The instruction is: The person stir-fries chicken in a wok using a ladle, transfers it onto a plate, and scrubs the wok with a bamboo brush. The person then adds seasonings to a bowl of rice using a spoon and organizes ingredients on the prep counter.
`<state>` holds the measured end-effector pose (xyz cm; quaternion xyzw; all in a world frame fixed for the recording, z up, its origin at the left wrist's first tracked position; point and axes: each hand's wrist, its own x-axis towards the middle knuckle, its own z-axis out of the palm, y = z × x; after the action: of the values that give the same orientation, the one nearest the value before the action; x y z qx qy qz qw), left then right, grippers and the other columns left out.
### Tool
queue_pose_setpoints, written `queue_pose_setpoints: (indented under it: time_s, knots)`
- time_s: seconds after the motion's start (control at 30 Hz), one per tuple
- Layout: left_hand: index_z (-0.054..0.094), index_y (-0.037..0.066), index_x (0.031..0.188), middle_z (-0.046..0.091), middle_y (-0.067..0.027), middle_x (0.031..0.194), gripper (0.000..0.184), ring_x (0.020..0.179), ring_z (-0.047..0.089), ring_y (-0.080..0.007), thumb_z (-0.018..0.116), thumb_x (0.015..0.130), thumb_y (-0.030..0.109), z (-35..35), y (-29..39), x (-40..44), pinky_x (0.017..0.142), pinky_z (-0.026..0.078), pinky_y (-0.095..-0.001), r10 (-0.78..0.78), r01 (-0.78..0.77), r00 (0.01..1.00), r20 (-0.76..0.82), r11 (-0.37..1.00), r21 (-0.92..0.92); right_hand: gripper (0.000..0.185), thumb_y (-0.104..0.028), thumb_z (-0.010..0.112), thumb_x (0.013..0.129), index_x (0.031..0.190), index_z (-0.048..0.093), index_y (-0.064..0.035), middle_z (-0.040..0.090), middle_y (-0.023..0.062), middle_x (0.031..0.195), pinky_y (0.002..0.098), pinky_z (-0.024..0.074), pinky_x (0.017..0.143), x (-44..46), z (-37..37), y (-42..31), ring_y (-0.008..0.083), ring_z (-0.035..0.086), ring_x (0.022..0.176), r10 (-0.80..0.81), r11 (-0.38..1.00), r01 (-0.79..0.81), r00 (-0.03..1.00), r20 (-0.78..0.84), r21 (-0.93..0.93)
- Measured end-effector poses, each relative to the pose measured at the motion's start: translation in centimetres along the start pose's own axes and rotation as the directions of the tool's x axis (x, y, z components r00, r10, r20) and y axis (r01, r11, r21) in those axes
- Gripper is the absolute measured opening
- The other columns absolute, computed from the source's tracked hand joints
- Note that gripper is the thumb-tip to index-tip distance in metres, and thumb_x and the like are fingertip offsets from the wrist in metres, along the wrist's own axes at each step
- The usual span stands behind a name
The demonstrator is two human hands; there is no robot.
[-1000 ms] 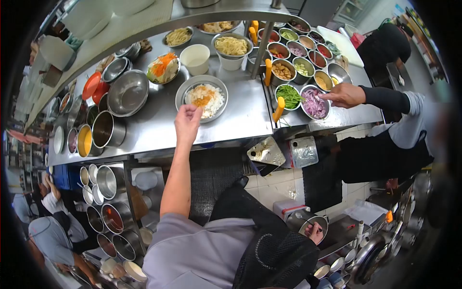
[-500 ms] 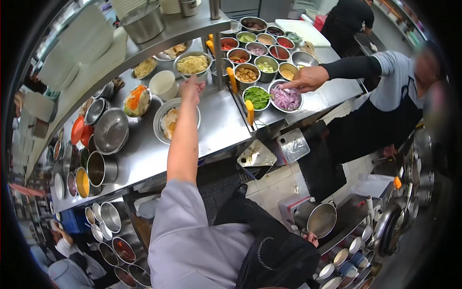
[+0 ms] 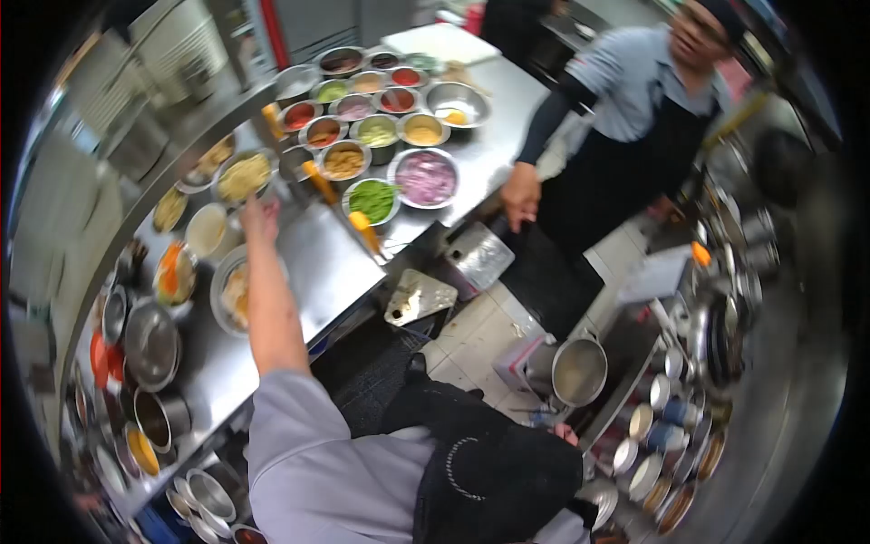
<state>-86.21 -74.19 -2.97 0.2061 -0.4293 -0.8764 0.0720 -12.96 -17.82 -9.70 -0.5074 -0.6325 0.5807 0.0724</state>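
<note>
My left hand (image 3: 260, 218) reaches across the steel counter to the near rim of a metal bowl of noodles (image 3: 245, 177). Its fingers are blurred, so I cannot see whether they grip anything. Beneath my forearm stands a wide bowl with pale and orange-brown food (image 3: 234, 295), partly covered by the arm. A white tub (image 3: 209, 228) is beside the noodles. Low on the right, only a little of my right hand (image 3: 566, 433) shows past the dark apron, below a metal pot (image 3: 580, 372); its fingers are mostly hidden.
Bowls of chopped red onion (image 3: 428, 178), greens (image 3: 372, 200) and other ingredients crowd the counter's far end. Yellow-handled utensils (image 3: 362, 227) line its divider. A co-worker's hand (image 3: 521, 195) hangs beyond the counter edge. An open-topped metal bin (image 3: 421, 297) stands below.
The view has swung, shifting the counter leftward. The co-worker's hand has drawn back from the red onion. My left hand stays by the noodle bowl; my right hand is now farther from the pot.
</note>
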Motion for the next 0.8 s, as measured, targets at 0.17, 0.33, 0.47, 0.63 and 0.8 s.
queue_pose_setpoints:
  time_s: [0.17,0.33,0.47,0.63,0.8]
  knots:
    - [0.051,0.000,0.097,0.059,-0.0097,0.092,0.018,0.073,0.060,-0.0161,0.059,0.090,0.014,3.4,-1.1,-19.7,0.062,0.051,-0.0288,0.438,-0.438,0.885,0.158,0.667,0.603,0.032,-0.032,0.054,0.097,0.103,0.062,-0.0014,0.062,0.0027,0.074,0.0225,0.0455,0.048,-0.2,3.6,-5.6,0.0081,0.056,0.056,0.001,0.999,0.004,0.986,-0.168,0.031]
    - [0.053,-0.004,0.099,0.058,-0.0169,0.093,0.017,0.086,0.057,-0.0281,0.053,0.085,0.005,-4.4,4.3,-25.0,0.077,0.046,-0.0389,0.858,-0.412,0.494,0.141,0.089,0.907,0.036,-0.034,0.055,0.096,0.115,0.060,-0.0029,0.065,0.0054,0.089,0.0232,0.0481,0.054,1.7,3.5,-5.4,0.0094,0.059,0.066,-0.018,1.000,0.016,0.992,-0.125,-0.014]
    - [0.053,-0.006,0.103,0.057,-0.0205,0.091,0.024,0.085,0.056,-0.0347,0.052,0.082,0.006,-14.6,5.7,-22.3,0.078,0.046,-0.0428,0.862,-0.034,0.508,-0.005,0.025,0.999,0.032,-0.033,0.056,0.095,0.106,0.059,-0.0035,0.063,0.0048,0.083,0.0248,0.0479,0.052,4.3,4.3,-6.5,0.0118,0.059,0.063,0.010,0.998,-0.015,0.997,-0.078,-0.064]
    - [0.054,-0.007,0.102,0.062,-0.0165,0.089,0.025,0.076,0.062,-0.0243,0.056,0.086,0.013,-15.0,6.3,-23.7,0.062,0.053,-0.0345,0.424,-0.001,0.843,-0.332,0.618,0.786,0.033,-0.033,0.056,0.096,0.109,0.060,-0.0033,0.062,0.0041,0.082,0.0244,0.0469,0.052,6.0,5.6,-10.4,0.0108,0.058,0.063,-0.060,0.998,0.061,0.994,0.088,-0.019]
    - [0.047,-0.006,0.111,0.060,-0.0132,0.093,0.032,0.075,0.063,-0.0213,0.059,0.085,0.009,-16.3,6.3,-21.7,0.062,0.056,-0.0318,0.060,0.096,0.973,-0.224,0.776,0.623,0.036,-0.033,0.054,0.097,0.115,0.059,-0.0026,0.063,0.0049,0.089,0.0226,0.0464,0.056,6.7,6.5,-12.9,0.0101,0.058,0.066,-0.140,0.987,0.148,0.981,0.137,-0.054]
